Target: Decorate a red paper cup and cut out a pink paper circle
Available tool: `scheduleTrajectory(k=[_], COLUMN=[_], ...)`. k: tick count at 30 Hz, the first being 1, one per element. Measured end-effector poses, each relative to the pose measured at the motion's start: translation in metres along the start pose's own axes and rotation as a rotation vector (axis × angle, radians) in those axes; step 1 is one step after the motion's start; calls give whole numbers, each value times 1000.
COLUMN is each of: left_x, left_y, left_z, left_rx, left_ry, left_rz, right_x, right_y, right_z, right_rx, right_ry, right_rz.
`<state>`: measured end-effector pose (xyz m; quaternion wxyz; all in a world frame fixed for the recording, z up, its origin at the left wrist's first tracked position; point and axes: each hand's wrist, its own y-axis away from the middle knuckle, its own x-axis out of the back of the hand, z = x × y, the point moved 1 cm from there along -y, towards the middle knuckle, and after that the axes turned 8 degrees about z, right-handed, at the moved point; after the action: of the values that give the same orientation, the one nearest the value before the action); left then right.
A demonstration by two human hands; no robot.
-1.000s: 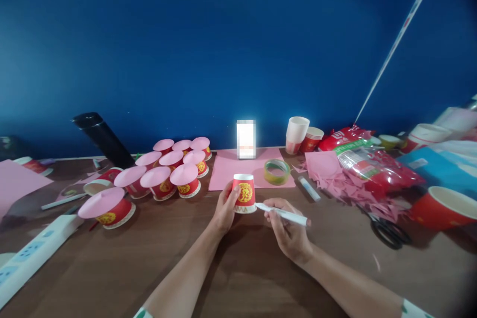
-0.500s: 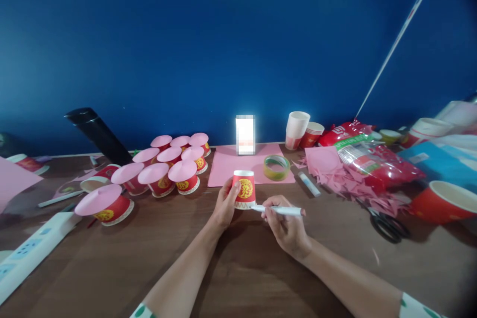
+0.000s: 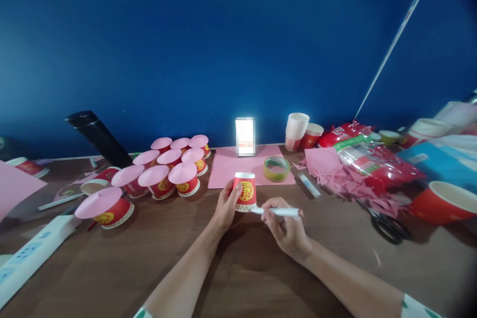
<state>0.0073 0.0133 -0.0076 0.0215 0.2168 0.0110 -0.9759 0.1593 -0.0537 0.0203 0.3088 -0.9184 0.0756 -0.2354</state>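
My left hand [image 3: 226, 204] is closed around the left side of a red paper cup [image 3: 246, 191], which is upside down and carries a yellow printed emblem. A zigzag line runs along the cup's pale lower band. In my right hand [image 3: 285, 228] is a white marker [image 3: 281, 212], held nearly level with its tip at the right part of that band. Whether the tip touches the cup I cannot tell. Behind the cup lies a pink paper sheet [image 3: 227, 169] with a roll of tape [image 3: 276, 169] at its right edge.
Several red cups topped with pink paper discs [image 3: 154, 175] stand at left, near a power strip [image 3: 33, 253] and a black flask [image 3: 99, 134]. On the right are pink scraps [image 3: 346, 181], a glue stick [image 3: 309, 185], scissors [image 3: 389, 227] and a large red cup [image 3: 447, 203].
The cup has shifted very slightly right and down in view. The marker tip has moved slightly along the cup's lower band. Both hands keep their hold.
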Motion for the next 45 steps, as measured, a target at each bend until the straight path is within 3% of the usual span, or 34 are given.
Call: scheduleTrajectory(k=[15,29,45], left_x=[-1,-2,-4], left_y=[2,4,6], left_z=[2,4,7], left_rx=[0,5,17], left_ry=[-31,-32,-79], left_rz=[2,-21,-5], right_x=[0,1,2], right_y=[-3,-4,-5], right_z=[-3,-1,0], right_rx=[45,-54,-30], right_ry=[30,-18,23], right_rz=[-5,-2,-7])
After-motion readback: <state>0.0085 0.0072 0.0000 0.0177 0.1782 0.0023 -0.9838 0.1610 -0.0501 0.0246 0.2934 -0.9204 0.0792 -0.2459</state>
